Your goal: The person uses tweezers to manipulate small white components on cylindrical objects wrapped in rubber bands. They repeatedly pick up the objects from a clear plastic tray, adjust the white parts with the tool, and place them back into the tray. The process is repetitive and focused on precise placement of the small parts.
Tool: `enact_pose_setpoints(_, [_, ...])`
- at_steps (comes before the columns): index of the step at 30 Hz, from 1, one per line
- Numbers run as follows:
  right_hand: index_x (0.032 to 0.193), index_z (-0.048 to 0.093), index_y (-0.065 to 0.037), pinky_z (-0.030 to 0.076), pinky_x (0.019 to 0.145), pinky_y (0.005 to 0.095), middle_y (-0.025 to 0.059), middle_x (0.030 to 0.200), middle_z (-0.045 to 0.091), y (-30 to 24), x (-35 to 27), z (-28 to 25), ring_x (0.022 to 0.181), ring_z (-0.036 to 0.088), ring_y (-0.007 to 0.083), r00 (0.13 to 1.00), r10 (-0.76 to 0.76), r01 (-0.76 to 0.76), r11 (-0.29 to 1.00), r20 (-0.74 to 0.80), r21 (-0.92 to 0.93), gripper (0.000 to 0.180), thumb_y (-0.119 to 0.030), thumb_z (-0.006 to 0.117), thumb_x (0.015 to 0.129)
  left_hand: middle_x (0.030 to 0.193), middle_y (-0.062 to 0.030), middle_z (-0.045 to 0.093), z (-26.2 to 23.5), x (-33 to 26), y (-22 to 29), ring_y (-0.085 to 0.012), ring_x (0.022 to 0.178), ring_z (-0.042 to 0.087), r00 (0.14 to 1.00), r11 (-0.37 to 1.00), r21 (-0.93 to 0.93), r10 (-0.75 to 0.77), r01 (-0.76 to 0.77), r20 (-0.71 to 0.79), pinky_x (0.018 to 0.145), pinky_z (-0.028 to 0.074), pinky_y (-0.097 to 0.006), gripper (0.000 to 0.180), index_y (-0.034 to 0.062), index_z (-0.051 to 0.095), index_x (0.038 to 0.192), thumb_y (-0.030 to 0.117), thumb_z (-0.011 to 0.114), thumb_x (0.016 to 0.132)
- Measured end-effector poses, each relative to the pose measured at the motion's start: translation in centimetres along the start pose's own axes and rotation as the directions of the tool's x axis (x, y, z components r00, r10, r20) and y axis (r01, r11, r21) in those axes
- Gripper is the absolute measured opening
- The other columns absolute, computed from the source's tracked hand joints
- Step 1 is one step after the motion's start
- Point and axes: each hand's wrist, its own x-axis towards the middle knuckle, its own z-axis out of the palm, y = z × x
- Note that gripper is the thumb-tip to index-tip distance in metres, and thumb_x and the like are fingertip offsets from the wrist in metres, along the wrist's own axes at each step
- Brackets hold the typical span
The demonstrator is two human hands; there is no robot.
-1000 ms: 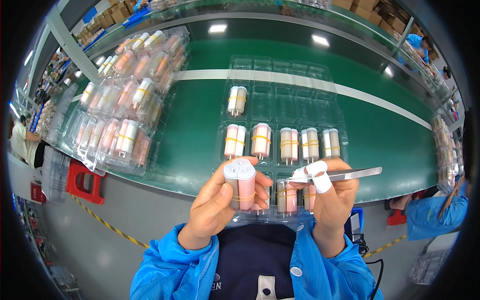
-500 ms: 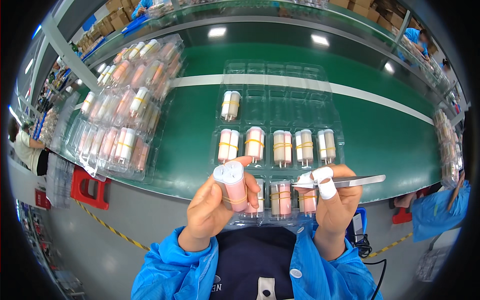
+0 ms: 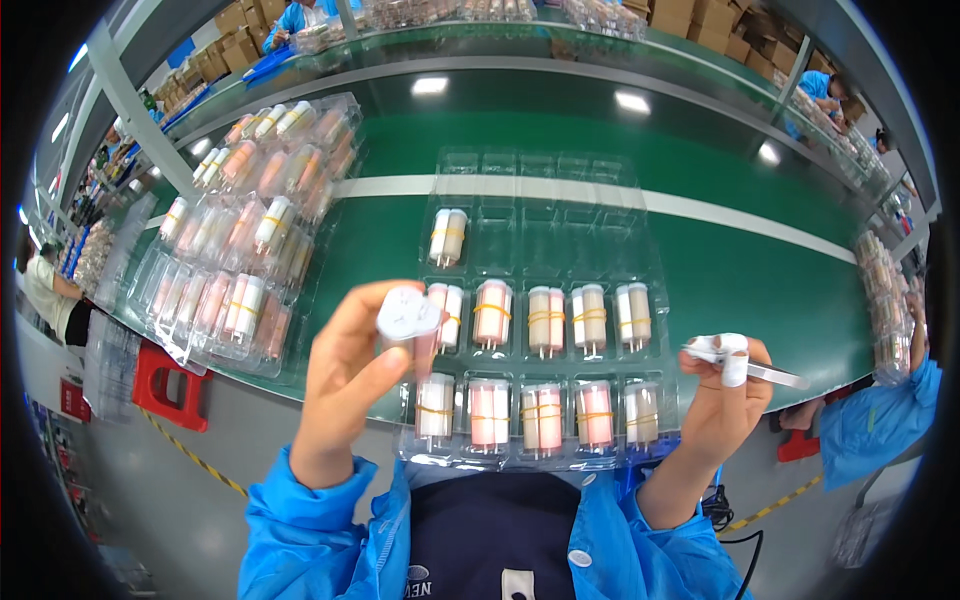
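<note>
Apparently holding step: L hand [image 3: 345, 368] clamped on tube bundle [image 3: 408, 315] by left edge of tray [image 3: 555, 240]; R hand [image 3: 732, 405] closed on tweezers [image 3: 782, 376], right of tray; next move prob. needs steadiness.

Left hand [image 3: 350, 360] raised over counter's [image 3: 730, 290] near edge, fingers curled in closed grip, thumb [image 3: 378, 378] angled inward. Wrist bare, forearm roughly upright. Right hand [image 3: 738, 400] well apart, over near edge toward right end, fingers pinched together, white wraps [image 3: 735, 368] on some. Right forearm slants outward. Both sleeves [image 3: 305, 525] blue, wrists uncovered.
</note>
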Motion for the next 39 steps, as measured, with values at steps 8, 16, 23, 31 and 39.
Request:
enact_pose_setpoints(8, [0.097, 0.058, 0.007, 0.057, 0.062, 0.0301, 0.0152, 0.084, 0.064, 4.2, 0.5, -4.5, 0.070, 0.066, 0.0227, 0.937, 0.201, -0.239, 0.965, -0.285, -0.104, 0.017, -0.009, 0.059, 0.090, 0.097, -0.0132, 0.061, 1.4, 11.2, -3.9, -0.0203, 0.081, 0.063, 0.997, 0.791, 0.607, 0.047, -0.074, 0.061, 0.071, 0.050, -0.033, 0.040, 0.0008, 0.053, 0.112, 0.020, 0.070, 0.081])
enact_pose_setpoints(16, [0.099, 0.057, 0.007, 0.055, 0.061, 0.0272, 0.0162, 0.084, 0.064, 4.6, 0.2, -4.5, 0.071, 0.066, 0.0204, 0.969, 0.128, -0.179, 0.954, -0.210, -0.242, 0.019, -0.009, 0.057, 0.090, 0.104, -0.0123, 0.054, 2.8, 13.8, -9.6, -0.0288, 0.099, 0.046, 0.940, 0.175, 0.956, 0.292, -0.236, 0.178, 0.081, 0.037, -0.040, 0.042, 0.0032, 0.063, 0.106, 0.037, 0.065, 0.082])
enact_pose_setpoints(23, [0.104, 0.056, 0.007, 0.054, 0.064, 0.0252, 0.0153, 0.087, 0.065, 5.2, -0.5, -5.4, 0.072, 0.066, 0.0192, 0.984, 0.122, -0.150, 0.960, -0.130, -0.235, 0.020, -0.009, 0.055, 0.092, 0.108, -0.0093, 0.055, 0.4, 5.0, -0.3, -0.0283, 0.103, 0.048, 0.895, 0.267, 0.889, 0.358, -0.372, 0.267, 0.087, 0.033, -0.040, 0.033, 0.0059, 0.060, 0.110, 0.022, 0.064, 0.081])
enact_pose_setpoints(31, [0.103, 0.058, 0.004, 0.054, 0.064, 0.0223, 0.0125, 0.087, 0.066, 4.8, -0.6, -5.2, 0.072, 0.065, 0.0159, 0.991, 0.098, -0.121, 0.952, -0.093, -0.280, 0.019, -0.012, 0.056, 0.094, 0.101, -0.0123, 0.058, -13.4, -1.8, 8.3, -0.0306, 0.098, 0.053, 0.841, 0.079, 0.993, 0.527, 0.092, -0.120, 0.087, 0.039, -0.037, 0.024, 0.0017, 0.062, 0.102, 0.009, 0.060, 0.079])
enact_pose_setpoints(39, [0.101, 0.057, 0.005, 0.051, 0.063, 0.0231, 0.0116, 0.082, 0.064, 5.4, 0.2, -4.0, 0.070, 0.064, 0.0150, 0.989, 0.114, -0.140, 0.935, -0.098, -0.324, 0.017, -0.009, 0.054, 0.092, 0.118, -0.0163, 0.058, -33.9, 5.0, 6.4, -0.0358, 0.112, 0.051, 0.775, -0.153, 0.786, 0.358, 0.599, -0.520, 0.092, 0.042, -0.046, 0.047, 0.0033, 0.051, 0.121, 0.036, 0.055, 0.088])
